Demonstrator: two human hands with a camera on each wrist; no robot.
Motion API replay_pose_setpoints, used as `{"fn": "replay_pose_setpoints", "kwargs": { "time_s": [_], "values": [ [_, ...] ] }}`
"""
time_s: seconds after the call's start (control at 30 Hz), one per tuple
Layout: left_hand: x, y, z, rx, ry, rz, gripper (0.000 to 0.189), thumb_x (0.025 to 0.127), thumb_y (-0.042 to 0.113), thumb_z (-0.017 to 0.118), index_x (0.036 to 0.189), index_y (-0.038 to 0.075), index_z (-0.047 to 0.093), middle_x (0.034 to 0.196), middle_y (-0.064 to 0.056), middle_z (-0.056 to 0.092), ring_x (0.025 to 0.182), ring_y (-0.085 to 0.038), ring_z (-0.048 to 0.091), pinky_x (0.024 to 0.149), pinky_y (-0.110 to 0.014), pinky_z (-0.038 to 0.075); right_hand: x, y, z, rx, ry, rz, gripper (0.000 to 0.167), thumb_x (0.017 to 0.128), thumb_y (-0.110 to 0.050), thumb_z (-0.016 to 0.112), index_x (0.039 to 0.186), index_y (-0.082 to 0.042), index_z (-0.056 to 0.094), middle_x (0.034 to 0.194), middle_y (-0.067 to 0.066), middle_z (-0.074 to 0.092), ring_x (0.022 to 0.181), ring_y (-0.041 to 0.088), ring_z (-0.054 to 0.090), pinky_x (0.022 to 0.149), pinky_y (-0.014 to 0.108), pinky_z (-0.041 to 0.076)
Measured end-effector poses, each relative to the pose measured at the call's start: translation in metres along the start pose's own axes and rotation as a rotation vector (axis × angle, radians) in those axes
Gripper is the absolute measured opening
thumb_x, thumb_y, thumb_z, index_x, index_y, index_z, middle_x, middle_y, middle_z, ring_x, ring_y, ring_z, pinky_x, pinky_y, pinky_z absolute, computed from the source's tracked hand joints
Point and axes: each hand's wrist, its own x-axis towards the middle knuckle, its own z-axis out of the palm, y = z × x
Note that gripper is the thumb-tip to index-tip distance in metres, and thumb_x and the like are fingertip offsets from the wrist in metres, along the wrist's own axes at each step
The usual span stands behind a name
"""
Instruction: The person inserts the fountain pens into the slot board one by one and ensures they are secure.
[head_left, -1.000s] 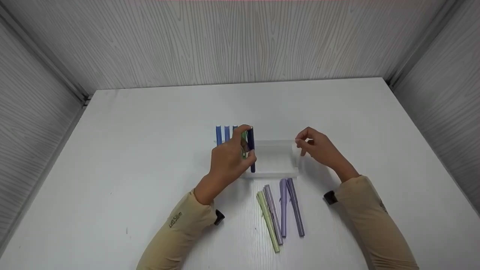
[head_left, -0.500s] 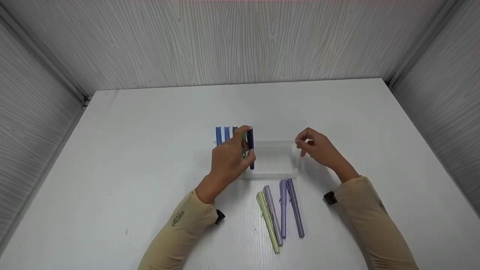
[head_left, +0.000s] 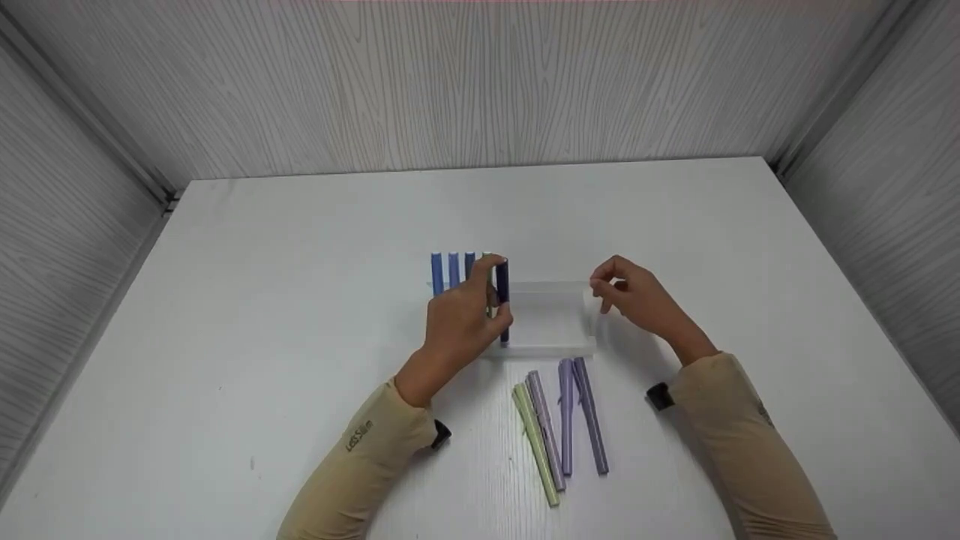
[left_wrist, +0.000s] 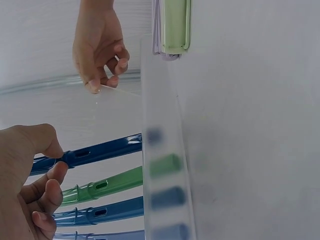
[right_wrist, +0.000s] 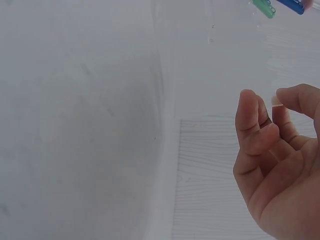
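Left hand [head_left: 459, 315] pinches the navy pen [head_left: 503, 282] in the tray [head_left: 551, 350]; a slight shift nearer exposes the green pen [left_wrist: 122, 180] tip, suggesting final alignment. Right hand [head_left: 628, 294] pinches the tray's edge.

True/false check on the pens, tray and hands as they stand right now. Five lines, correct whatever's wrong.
1. The left hand pinches a dark blue pen. True.
2. The right hand is at the left end of the tray. False: it is at the right end.
3. Four pens lie on the table, nearside of the tray. True.
4. The light green pen is the rightmost of those four. False: it is the leftmost.
5. The left sleeve is black. False: it is beige.
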Motion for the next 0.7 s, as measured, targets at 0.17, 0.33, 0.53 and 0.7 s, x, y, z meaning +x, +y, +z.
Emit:
{"fn": "replay_pose_setpoints", "kwargs": {
  "time_s": [0.17,0.33,0.53,0.7],
  "values": [
    [0.0007,0.0008,-0.0006,0.007,-0.008,-0.003,0.057,0.081,0.014,0.069,0.130,0.011,0.042,0.070,0.000,0.064,0.049,-0.007,0.045,0.044,-0.021,0.030,-0.0004,-0.0015,-0.0001,0.008,-0.006,0.008,0.029,0.099,-0.032,0.051,0.112,-0.006,0.053,0.100,0.008,0.059,0.076,0.021,0.064,0.065,0.031,0.047],
    [0.0025,0.0018,-0.0005,0.002,-0.019,-0.015,0.057,0.081,0.014,0.069,0.131,0.010,0.044,0.069,-0.001,0.065,0.049,-0.007,0.046,0.043,-0.021,0.029,-0.0001,-0.0007,0.0001,0.006,-0.003,0.005,0.028,0.100,-0.031,0.051,0.112,-0.006,0.053,0.100,0.008,0.058,0.073,0.014,0.062,0.065,0.030,0.047],
    [0.0033,0.0022,0.0009,-0.007,-0.059,-0.050,0.057,0.081,0.014,0.069,0.132,0.011,0.045,0.069,0.000,0.067,0.049,-0.008,0.049,0.043,-0.020,0.028,0.0008,0.0018,0.0006,-0.003,0.001,-0.007,0.028,0.100,-0.031,0.050,0.111,-0.006,0.054,0.099,0.009,0.059,0.073,0.015,0.063,0.064,0.026,0.047],
    [0.0030,0.0019,0.0005,-0.014,-0.080,-0.057,0.056,0.081,0.014,0.069,0.132,0.011,0.045,0.068,0.000,0.067,0.049,-0.007,0.047,0.043,-0.020,0.027,0.0001,0.0014,0.0002,-0.009,0.003,-0.016,0.028,0.100,-0.031,0.050,0.111,-0.006,0.054,0.099,0.009,0.059,0.074,0.018,0.063,0.063,0.026,0.046]
  ]
}}
